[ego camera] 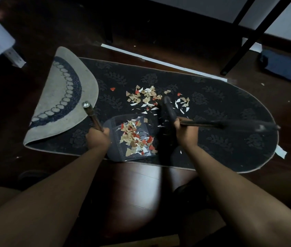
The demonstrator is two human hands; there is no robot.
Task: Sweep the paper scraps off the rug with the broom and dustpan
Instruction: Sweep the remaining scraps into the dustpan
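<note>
1. Lying across mid-frame on a dark wooden floor (135, 182): a dark oval rug (212, 111) with leaf pattern, its left end folded over to show a pale underside.
2. Resting on the rug, lower centre: a dark dustpan (112, 125), holding a heap of tan, white and red paper scraps (135, 138).
3. Scattered on the rug just above the pan: a second patch of loose scraps (148, 97), a few strays to the right.
4. Left hand (97, 138), grip closed around the dustpan handle (91, 113), a metal rod slanting toward upper left.
5. Right hand (185, 132), grip closed around the broom (169, 111), dark and blurred, its head at the pan's right edge, its handle running right.
6. Upper right: black table legs (244, 40); a white strip (159, 61) on the floor above the rug.
</note>
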